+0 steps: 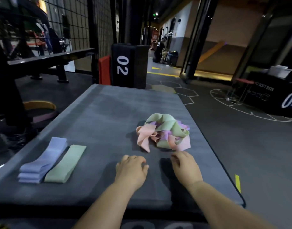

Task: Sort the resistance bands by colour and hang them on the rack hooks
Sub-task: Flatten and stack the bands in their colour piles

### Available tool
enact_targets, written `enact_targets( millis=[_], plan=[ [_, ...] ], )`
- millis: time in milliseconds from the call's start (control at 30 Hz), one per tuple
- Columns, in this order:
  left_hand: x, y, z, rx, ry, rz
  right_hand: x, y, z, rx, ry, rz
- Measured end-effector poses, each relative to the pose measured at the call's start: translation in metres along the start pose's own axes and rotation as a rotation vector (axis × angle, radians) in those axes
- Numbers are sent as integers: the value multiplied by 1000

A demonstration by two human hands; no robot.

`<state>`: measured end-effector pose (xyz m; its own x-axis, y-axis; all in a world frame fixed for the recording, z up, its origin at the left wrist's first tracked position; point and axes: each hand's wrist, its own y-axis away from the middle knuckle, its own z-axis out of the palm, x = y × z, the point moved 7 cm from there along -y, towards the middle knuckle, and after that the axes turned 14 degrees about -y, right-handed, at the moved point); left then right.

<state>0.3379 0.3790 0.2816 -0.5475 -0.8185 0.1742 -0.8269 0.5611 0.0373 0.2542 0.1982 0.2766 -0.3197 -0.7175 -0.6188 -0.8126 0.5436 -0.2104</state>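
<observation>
Tangled band pile [163, 132] sits on mat [108, 109], just beyond both hands. Left hand [131, 167] and right hand [185, 166] are loosely curled and hold nothing; right is nearest the pile. Purple stack [42, 161] and green band [65, 163] lie flat, touching, at left.

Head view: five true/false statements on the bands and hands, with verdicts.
1. The tangled pile of bands lies on the grey mat. True.
2. The left hand grips a pink band. False: it holds nothing.
3. The lavender bands lie flat in a stack beside a flat green band. True.
4. The right hand lifts the pile off the mat. False: the pile lies on the mat, and the hand is just on the near side of it, holding nothing.
5. The pile is all one colour. False: green, pink and purple are mixed.
</observation>
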Motion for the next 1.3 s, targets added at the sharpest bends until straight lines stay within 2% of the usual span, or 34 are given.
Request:
enact_targets(
  millis=[233, 367, 600, 767, 867, 1100, 1300],
  plan=[
    [30, -35, -23, 78, 56, 12, 39, -41, -43, 285, -271, 237],
    [50, -83, -60, 197, 19, 31, 47, -72, -42, 282, -335, 277],
    [53, -154, -63, 159, -79, -85, 46, -105, -25, 166, -290, 240],
    [43, -181, -52, 152, -4, -167, 59, -113, -20, 237, -440, 234],
    [40, -198, -42, 60, 24, -236, 71, -113, -20, 309, -534, 251],
    [33, -239, -21, -130, -57, -304, 80, -117, -19, 374, -581, 242],
    [24, -251, -32, -92, -80, -308, 85, -116, -21, 452, -648, 241]
  ],
)
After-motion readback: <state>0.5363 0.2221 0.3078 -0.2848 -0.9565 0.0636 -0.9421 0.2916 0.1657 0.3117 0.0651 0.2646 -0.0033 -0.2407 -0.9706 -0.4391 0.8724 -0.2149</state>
